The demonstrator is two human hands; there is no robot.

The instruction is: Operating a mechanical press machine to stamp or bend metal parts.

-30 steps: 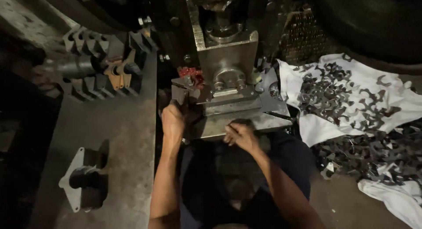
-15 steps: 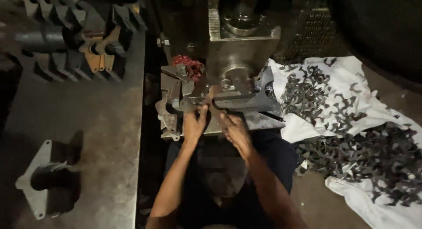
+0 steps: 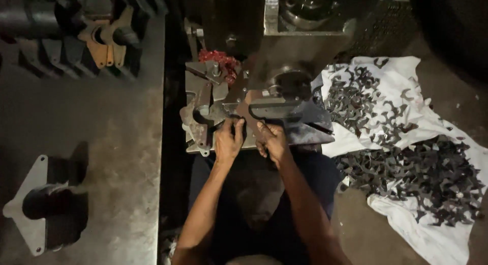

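Note:
My left hand and my right hand sit side by side at the front edge of a metal press bed. Both pinch a flat, curved metal blank that lies on the die between them. The fingers of each hand are curled onto the blank's near edge. Above it rises the grey press head. A stack of similar curved blanks rests on the bed just left of my left hand, beside a red rag.
A white cloth on the right carries several small dark stamped pieces. A steel bench on the left holds a flanged casting and, at the back, a row of forked parts.
My left hand has moved right from the bed's left side until it meets my right hand at the blank. The view has shifted so the press sits higher in the picture.

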